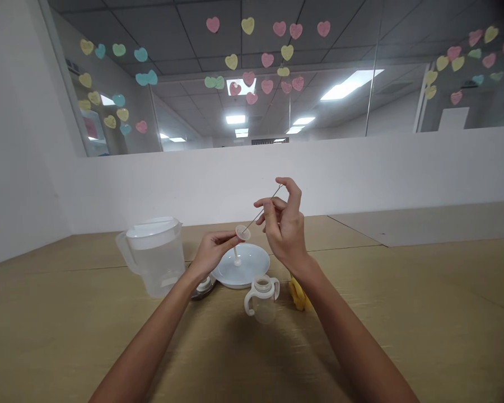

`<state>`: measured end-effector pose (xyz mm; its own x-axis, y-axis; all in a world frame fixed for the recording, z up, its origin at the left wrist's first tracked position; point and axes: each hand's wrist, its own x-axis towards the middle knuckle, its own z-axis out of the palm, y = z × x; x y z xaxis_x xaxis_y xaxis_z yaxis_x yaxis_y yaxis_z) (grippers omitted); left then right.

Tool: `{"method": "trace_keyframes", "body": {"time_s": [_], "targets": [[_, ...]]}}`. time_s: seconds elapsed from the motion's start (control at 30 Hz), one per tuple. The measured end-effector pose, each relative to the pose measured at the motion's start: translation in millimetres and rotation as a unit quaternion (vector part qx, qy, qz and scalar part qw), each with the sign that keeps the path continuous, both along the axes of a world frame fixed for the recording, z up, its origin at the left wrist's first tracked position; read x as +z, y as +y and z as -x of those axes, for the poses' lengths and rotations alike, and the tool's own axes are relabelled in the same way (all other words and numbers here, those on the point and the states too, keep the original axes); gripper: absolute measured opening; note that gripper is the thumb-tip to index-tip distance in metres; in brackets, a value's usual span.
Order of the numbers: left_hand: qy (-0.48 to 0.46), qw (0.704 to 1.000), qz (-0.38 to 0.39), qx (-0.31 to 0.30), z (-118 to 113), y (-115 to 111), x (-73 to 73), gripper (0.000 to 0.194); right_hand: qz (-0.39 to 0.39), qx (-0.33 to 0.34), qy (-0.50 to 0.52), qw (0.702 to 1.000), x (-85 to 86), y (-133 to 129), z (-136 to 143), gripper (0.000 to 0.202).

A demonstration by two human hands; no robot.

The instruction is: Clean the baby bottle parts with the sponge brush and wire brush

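Observation:
A small translucent round piece [243, 232] is pinched between the thumb and fingers of my left hand [213, 252]. My right hand [286, 224], raised to the right of it, holds a thin wire [258, 214] whose lower end reaches into the round piece. Below my left hand lies a pale blue-white plate [252, 264] with a small white part [237, 261] on it. In front of the plate stands a clear bottle [264, 305] without a lid, with two white handles.
On the left stands a clear pitcher [162, 266] with a white lid. Between it and the plate is a dark-rimmed object [204, 287], partly hidden. A yellow item [298, 295] lies beside my right forearm. A white wall [218, 182] bounds the table's back.

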<state>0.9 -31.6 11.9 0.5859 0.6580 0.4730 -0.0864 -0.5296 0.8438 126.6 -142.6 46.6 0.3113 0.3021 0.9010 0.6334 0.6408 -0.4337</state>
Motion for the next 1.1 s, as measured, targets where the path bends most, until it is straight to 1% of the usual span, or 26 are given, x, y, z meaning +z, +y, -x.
{"method": "trace_keyframes", "body": {"time_s": [0.23,0.33,0.53,0.73,0.9,1.1], "targets": [[0.000,1.000,-0.002,0.004,0,-1,0.0,0.038,0.017,-0.021,-0.011,1.000,-7.0,11,-1,0.044],[-0.002,1.000,0.001,0.008,0,-1,-0.5,0.037,0.028,-0.014,-0.007,0.999,-9.0,15,-2,0.048],[-0.010,1.000,0.010,0.008,0,-1,-0.8,0.034,0.040,0.003,-0.011,0.999,-10.8,19,-3,0.046],[-0.019,1.000,0.023,0.009,0,-4,2.1,0.035,0.051,0.008,-0.033,0.998,-11.7,20,-3,0.050],[-0.010,1.000,0.017,0.004,-2,-4,-0.5,0.032,0.059,0.017,-0.036,0.997,-13.2,23,-4,0.053],[0.000,1.000,0.004,0.013,-3,-1,-3.1,0.027,0.070,0.040,-0.015,0.997,-13.0,27,-8,0.049]]}}
